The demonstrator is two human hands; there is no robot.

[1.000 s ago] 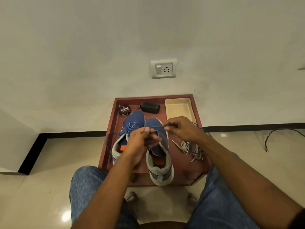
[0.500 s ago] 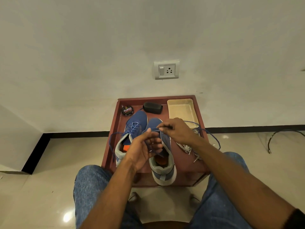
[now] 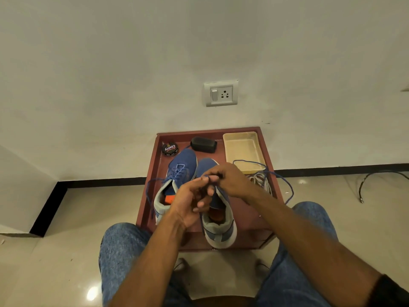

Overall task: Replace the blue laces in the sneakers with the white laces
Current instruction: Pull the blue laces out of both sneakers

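Two blue sneakers stand side by side on a low red-brown table (image 3: 269,151). The left sneaker (image 3: 177,173) is still threaded with a blue lace whose end trails off to the left. Over the right sneaker (image 3: 218,220) both hands meet. My right hand (image 3: 230,180) pinches the blue lace (image 3: 285,185), which loops out past the table's right edge. My left hand (image 3: 190,200) holds the sneaker's tongue area with curled fingers, touching the lace. A bundle of white laces (image 3: 260,179) lies on the table right of the shoes.
At the back of the table sit a round shoe polish tin (image 3: 170,149), a black case (image 3: 204,144) and a cream plastic tray (image 3: 243,151). My jeans-clad knees flank the table's front. A wall socket (image 3: 220,93) is above; a cable (image 3: 376,180) lies on the floor right.
Both hands have risen and drawn together over the right sneaker. The blue lace has been pulled further out, and its loop now swings wider to the right.
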